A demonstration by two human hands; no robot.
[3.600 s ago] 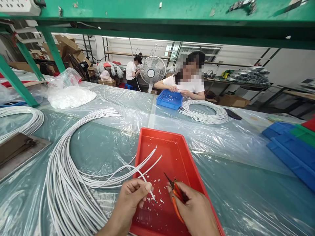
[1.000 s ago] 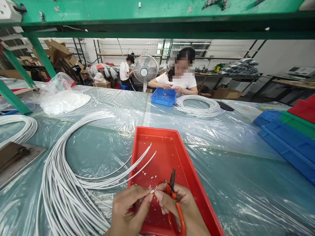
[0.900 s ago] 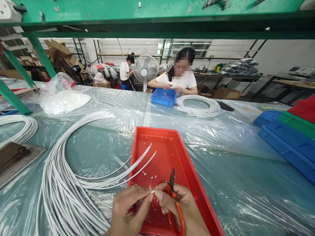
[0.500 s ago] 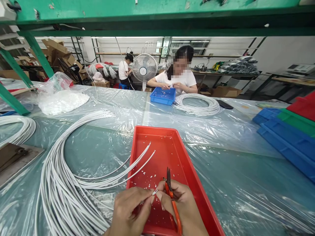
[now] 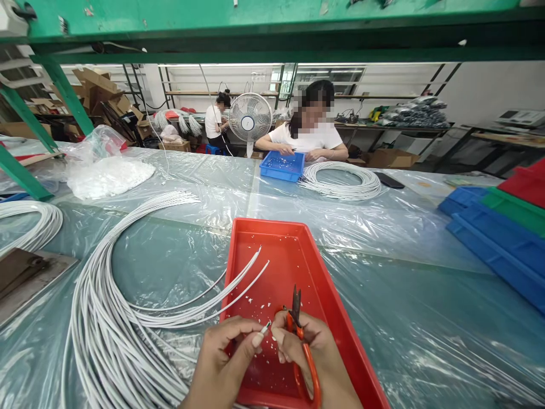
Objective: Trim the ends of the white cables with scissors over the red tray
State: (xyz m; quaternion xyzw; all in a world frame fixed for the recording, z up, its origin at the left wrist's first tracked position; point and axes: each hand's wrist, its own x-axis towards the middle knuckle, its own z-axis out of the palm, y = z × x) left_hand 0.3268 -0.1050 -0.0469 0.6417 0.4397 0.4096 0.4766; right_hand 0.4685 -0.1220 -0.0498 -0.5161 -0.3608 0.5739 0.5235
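Between the thumb and forefinger of my left hand (image 5: 232,355) is the end of a white cable (image 5: 265,327), its tip showing dark and light inner wires. My right hand (image 5: 315,349) is closed around orange-handled scissors (image 5: 307,358), their dark blades pointing up and slightly apart. The right thumb and fingertips are close to the cable tip, with a small gap between. Both hands are above a red tray (image 5: 336,307) strewn with white scraps. A large bundle of white cables (image 5: 100,295) curves on the left, several of its ends reaching over the tray.
Clear plastic sheeting (image 5: 409,318) covers the table. Blue, green and red trays (image 5: 502,233) are stacked at right. Across the table a person (image 5: 306,133) works over a blue tray (image 5: 281,173) beside a cable coil (image 5: 340,182). A green beam (image 5: 272,23) spans overhead.
My right fingertips have come away from the cable tip, whose inner wires now show. The scissor blades have parted slightly. Across the table, the person's hands have moved apart and lower.
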